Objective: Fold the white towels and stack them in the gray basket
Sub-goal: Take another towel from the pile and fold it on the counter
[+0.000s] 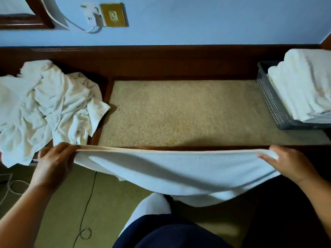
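A white towel (170, 172) hangs stretched between my two hands just in front of the table's near edge, its top edge taut and its middle sagging toward my legs. My left hand (53, 161) pinches its left corner. My right hand (290, 163) grips its right corner, fingers over the top edge. A heap of unfolded white towels (44, 108) lies on the left of the table. The gray perforated basket (272, 102) stands at the far right, holding a stack of folded white towels (304, 86).
A wooden table with a beige speckled top (179, 113) stands against a blue wall. A brass switch plate (112, 15) and a white cable are on the wall. Black and white cords (86, 212) lie on the green floor by my leg.
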Demonstrator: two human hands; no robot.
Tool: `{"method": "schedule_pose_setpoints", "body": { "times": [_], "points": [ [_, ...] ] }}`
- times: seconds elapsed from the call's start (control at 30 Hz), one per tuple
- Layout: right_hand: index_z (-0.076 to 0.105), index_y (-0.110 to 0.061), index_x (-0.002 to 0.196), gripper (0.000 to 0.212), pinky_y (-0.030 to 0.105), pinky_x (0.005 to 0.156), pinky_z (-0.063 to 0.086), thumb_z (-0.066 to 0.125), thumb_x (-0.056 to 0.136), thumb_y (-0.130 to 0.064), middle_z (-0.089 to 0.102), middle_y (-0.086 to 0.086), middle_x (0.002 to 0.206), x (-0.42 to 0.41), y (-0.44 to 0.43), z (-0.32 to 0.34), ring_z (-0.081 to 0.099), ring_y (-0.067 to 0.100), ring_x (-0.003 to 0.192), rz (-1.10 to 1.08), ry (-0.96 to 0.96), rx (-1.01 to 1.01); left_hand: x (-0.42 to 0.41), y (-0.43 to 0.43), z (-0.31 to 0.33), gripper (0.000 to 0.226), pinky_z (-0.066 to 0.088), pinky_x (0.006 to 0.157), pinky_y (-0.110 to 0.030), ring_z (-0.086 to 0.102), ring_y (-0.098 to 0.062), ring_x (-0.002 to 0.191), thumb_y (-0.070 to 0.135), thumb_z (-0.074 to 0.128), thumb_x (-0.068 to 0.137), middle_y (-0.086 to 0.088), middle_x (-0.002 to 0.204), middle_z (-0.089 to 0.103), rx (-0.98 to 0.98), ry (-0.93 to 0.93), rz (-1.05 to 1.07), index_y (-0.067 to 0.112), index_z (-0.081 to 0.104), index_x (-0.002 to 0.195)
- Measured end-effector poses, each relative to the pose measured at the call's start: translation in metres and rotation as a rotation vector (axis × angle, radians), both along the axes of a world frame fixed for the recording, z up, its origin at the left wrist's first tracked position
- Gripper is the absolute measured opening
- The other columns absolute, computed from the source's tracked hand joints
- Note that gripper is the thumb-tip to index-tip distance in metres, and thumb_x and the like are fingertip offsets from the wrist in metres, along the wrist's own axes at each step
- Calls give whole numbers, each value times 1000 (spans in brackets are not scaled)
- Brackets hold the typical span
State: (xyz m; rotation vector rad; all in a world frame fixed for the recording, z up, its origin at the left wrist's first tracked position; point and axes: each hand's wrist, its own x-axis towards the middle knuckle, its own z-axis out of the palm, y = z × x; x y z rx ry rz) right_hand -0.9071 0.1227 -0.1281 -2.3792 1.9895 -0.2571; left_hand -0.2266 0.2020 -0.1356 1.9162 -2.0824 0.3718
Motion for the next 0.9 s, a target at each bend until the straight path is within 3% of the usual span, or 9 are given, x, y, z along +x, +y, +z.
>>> {"method": "schedule_pose_setpoints", "body": {
  "times": [0.2,0.3,0.43,0.53,0.6,0.7,0.8,0.9],
  "points": [
    [59,-4,80,47,43,53,51,71,86,-49,63,26,68,4,-142,60,64,45,60,-82,140,-156,20,-151,24,26,46,70,-48,69,-43,77,21,54,96,-15,95,71,-137,68,35,9,76,104],
    [59,-7,94,36,43,61,52,65,89,-42,66,22,81,5,-210,78,64,43,74,-57,121,-115,35,-219,29,24,56,69,-54,68,-44,80,26,62,94,-17,95,72,-85,236,120,10,77,101],
    [56,-9,104,26,43,66,49,57,97,-34,64,21,94,8,-291,90,61,42,85,-61,108,-16,31,-306,52,30,57,79,-49,70,-40,85,39,67,88,-16,96,76,-7,431,293,14,79,100],
    [56,-13,104,20,42,70,48,55,99,-33,61,19,102,15,-340,94,59,41,90,-147,63,4,26,-364,64,18,56,63,-16,71,-9,62,32,70,88,0,93,76,60,606,398,22,78,101],
    [59,-12,110,21,44,78,48,57,99,-29,61,18,111,20,-370,91,58,41,99,-220,21,0,20,-394,68,11,53,60,-12,64,7,54,20,70,88,0,89,75,101,657,450,22,76,97],
    [67,-12,109,20,43,83,49,62,95,-25,62,18,112,28,-402,84,59,41,102,-300,-59,-24,11,-427,66,14,60,78,-35,70,-9,64,9,75,85,-1,86,75,132,784,556,19,76,96],
    [71,-11,107,20,39,82,48,66,94,-25,65,19,111,39,-427,73,61,41,101,-372,-127,-2,3,-451,54,22,56,79,-29,63,2,53,4,82,79,2,81,74,164,899,648,16,77,98],
    [71,-11,105,18,35,78,45,66,94,-25,67,19,109,54,-461,53,62,40,99,-446,-156,64,1,-481,31,24,57,82,-32,70,-20,78,4,85,77,-8,96,73,175,1031,723,12,76,98]
  ]
}}
